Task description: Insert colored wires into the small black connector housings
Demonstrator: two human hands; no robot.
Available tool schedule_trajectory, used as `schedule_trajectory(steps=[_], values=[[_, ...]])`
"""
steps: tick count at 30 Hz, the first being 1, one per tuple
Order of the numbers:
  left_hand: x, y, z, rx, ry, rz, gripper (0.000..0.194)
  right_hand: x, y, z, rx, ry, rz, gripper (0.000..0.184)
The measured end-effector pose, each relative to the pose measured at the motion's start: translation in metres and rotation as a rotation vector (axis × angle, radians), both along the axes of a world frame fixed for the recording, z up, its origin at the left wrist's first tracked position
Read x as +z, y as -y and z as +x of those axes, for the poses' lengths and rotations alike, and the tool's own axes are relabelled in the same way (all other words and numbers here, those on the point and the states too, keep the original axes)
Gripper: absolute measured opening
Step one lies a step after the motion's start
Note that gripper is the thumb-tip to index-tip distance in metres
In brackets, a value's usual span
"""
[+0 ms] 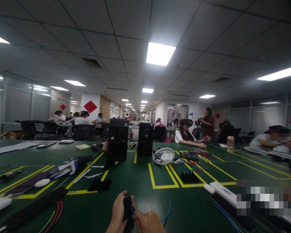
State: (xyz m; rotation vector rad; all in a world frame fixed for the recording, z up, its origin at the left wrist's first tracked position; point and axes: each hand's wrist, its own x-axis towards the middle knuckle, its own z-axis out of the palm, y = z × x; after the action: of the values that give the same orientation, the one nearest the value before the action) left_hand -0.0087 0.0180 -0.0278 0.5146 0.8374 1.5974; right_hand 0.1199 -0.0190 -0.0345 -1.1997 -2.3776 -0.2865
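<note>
At the bottom middle, my left hand (pixel 117 212) is closed around a small black block (pixel 127 207), thumb on top. My right hand (pixel 149 221) is closed right next to it, pinching a thin blue wire (pixel 167 215) that curls off to the right over the green table (pixel 189 207). The two hands touch at the block. Their lower parts are cut off by the frame edge.
Two black computer towers (pixel 118 139) (pixel 145 138) stand mid-table, a white fan grille (pixel 163 156) beside them. Black pads (pixel 100 184) (pixel 189 177), loose coloured wires (pixel 54 215), white bars (pixel 223 191) and yellow tape lines lie around. People sit at tables behind and at the right.
</note>
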Motion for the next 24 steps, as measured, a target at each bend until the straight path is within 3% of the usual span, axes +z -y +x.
schedule_trajectory(steps=[3,8,14,19,24], values=[[0.009,0.006,-0.005,-0.016,0.003,0.003,0.033,0.01,0.005,0.001,-0.023,-0.004,-0.073,0.017],[0.031,0.023,-0.005,0.033,-0.124,0.078,0.038,0.036,0.023,0.006,-0.005,-0.289,-0.191,0.033],[0.022,0.024,0.001,-0.015,-0.156,0.109,0.033,0.025,0.029,-0.009,0.044,-0.199,-0.257,0.027],[0.023,0.02,-0.003,-0.094,-0.049,0.155,0.036,0.026,0.027,0.003,0.037,-0.29,-0.281,0.031],[0.031,0.028,-0.007,-0.016,-0.314,0.203,0.031,0.041,0.03,0.011,0.07,-0.405,-0.312,0.037]])
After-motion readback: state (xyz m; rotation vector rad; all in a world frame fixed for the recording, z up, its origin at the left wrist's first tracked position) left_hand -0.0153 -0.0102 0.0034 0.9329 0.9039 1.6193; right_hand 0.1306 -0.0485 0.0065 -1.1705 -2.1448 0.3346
